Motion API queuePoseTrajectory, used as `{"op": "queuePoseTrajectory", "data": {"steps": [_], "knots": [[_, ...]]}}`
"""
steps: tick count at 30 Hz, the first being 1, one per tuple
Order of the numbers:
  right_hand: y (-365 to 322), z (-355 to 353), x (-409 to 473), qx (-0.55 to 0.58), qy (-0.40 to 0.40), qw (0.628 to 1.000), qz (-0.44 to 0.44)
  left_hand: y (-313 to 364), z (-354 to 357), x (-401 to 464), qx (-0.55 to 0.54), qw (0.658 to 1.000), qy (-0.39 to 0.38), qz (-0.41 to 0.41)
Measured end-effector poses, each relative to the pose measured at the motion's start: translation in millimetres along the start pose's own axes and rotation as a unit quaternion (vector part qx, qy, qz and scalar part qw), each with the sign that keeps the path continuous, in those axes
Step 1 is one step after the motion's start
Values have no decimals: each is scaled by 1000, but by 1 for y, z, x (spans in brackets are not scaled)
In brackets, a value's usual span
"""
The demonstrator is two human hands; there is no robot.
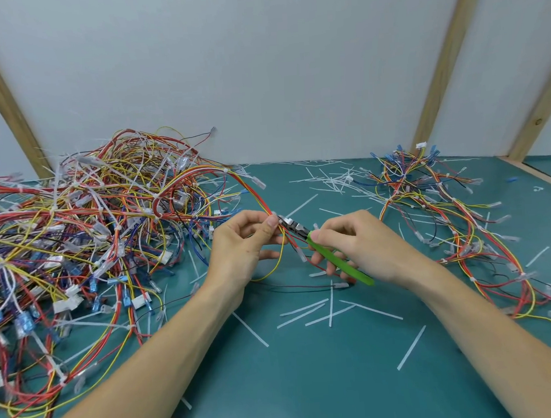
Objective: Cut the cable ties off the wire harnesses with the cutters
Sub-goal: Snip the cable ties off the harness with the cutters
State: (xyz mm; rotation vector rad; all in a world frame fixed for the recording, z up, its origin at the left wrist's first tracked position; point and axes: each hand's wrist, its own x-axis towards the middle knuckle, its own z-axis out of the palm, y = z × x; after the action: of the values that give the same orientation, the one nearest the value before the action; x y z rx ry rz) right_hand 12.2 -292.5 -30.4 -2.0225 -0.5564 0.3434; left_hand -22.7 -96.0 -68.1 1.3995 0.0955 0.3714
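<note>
pinching a thin bundle of red and yellow wires (278,238) between thumb and fingers, the left hand (242,243) holds it up just above the teal table (312,385), near the middle of the view. the right hand (355,244) grips the green handles of the cutters (329,254), fingers curled round them, and the metal tip of the tool sits right against the wires just beside the left thumb. whether the blades are closed on a tie cannot be told, as the spot is small and partly hidden by the fingers. the held wires trail back to the left into a big tangled pile of harnesses (84,248), red, yellow, blue and black, with white cable ties and clear and blue connectors sticking out. a smaller, flatter heap of harnesses (444,216) lies on the right side of the table, well apart from the big pile. cut white tie pieces (320,313) lie scattered on the table between the forearms and toward the back edge. behind the table stands a white panel wall with slanted wooden battens (443,56).
</note>
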Motion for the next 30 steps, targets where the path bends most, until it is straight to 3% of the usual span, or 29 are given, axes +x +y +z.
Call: {"op": "queuePoseTrajectory", "data": {"steps": [14, 30], "knots": [[-5, 4, -4, -71, 68, 995, -16, -1, -1, 1, 7, 1000, -9, -1], [-2, 3, -3, -86, 75, 993, -18, -3, 0, 0, 14, 1000, -7, -5]]}}
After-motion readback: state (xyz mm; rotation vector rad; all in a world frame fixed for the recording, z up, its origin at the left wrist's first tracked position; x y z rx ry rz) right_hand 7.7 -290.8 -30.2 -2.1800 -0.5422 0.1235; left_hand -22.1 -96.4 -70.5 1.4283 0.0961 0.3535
